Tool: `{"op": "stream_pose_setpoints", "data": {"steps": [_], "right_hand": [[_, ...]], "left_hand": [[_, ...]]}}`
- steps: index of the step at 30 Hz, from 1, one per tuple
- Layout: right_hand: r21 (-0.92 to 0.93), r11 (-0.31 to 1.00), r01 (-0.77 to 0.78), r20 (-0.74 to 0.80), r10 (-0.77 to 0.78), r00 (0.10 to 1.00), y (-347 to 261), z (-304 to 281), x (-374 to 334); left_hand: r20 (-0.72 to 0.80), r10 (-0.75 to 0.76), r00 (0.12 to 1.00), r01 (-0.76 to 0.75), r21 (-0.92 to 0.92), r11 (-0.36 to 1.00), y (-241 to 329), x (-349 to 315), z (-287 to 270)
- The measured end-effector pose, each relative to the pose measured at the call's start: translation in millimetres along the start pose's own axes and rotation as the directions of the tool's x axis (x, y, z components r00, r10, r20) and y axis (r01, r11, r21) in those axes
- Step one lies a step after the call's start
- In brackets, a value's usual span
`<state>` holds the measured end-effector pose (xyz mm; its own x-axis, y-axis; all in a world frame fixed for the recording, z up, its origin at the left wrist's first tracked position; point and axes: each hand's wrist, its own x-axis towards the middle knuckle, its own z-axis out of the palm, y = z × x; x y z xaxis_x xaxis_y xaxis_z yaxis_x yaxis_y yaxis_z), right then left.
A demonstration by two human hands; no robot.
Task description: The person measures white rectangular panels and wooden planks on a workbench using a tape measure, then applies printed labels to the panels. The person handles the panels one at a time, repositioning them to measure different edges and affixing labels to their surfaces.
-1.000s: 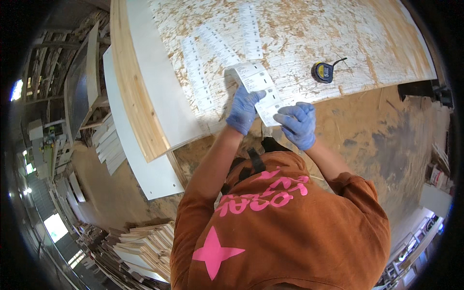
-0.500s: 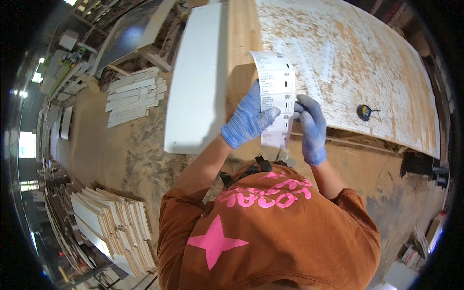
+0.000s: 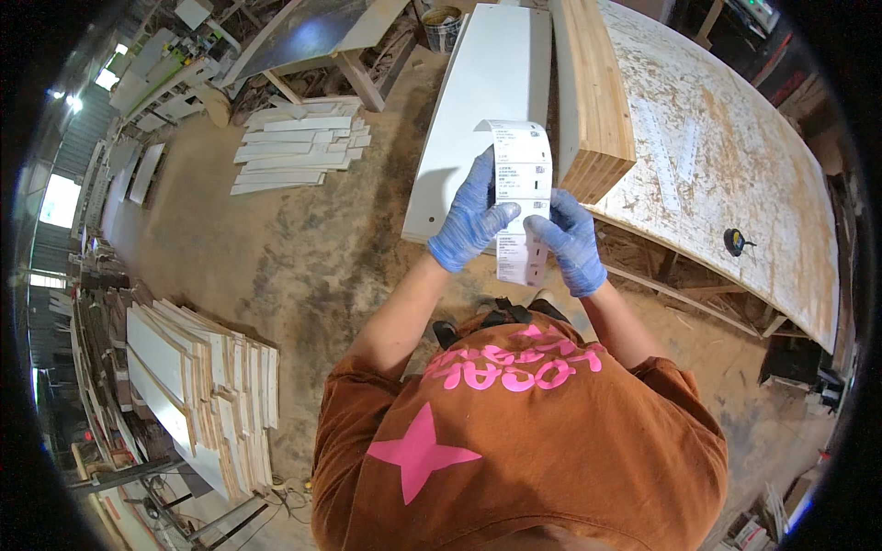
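Note:
A strip of white printed labels [image 3: 521, 179] hangs between my hands in front of my chest, its top end curling away from me. My left hand [image 3: 470, 220], in a blue glove, grips the strip's left edge with the thumb across its face. On the other edge my right hand [image 3: 570, 241], gloved alike, pinches the strip with its thumb on the front; the fingers are partly hidden behind. Beyond the strip lies a long white panel [image 3: 482, 87], and to its right a stack of boards with bare wood edges [image 3: 593, 110].
A scuffed white worktable [image 3: 735, 174] covered in sawdust stands at right, with a tape measure [image 3: 735, 241] on it. White strips [image 3: 299, 147] lie on the floor at left. Stacked panels [image 3: 207, 395] stand lower left. A bucket [image 3: 443, 28] is at the far end.
My right hand has closed onto the strip's right edge, its thumb now on the labels. The view has swung left, so the panel, table and tape measure appear farther right.

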<state>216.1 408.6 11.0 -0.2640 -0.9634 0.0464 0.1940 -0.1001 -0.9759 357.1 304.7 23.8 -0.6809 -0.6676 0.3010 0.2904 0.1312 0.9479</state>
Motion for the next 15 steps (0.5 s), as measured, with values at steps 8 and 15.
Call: {"op": "stream_pose_setpoints", "data": {"steps": [8,15], "right_hand": [[-0.032,0.999,-0.038,0.029,0.039,0.999,8,22,4],[-0.030,0.998,-0.063,0.040,0.064,0.997,13,31,5]], "left_hand": [[-0.075,0.024,0.997,-0.025,-0.020,0.999,-6,-15,-24],[-0.113,0.035,0.993,-0.045,-0.085,0.995,-13,-19,-39]]}}
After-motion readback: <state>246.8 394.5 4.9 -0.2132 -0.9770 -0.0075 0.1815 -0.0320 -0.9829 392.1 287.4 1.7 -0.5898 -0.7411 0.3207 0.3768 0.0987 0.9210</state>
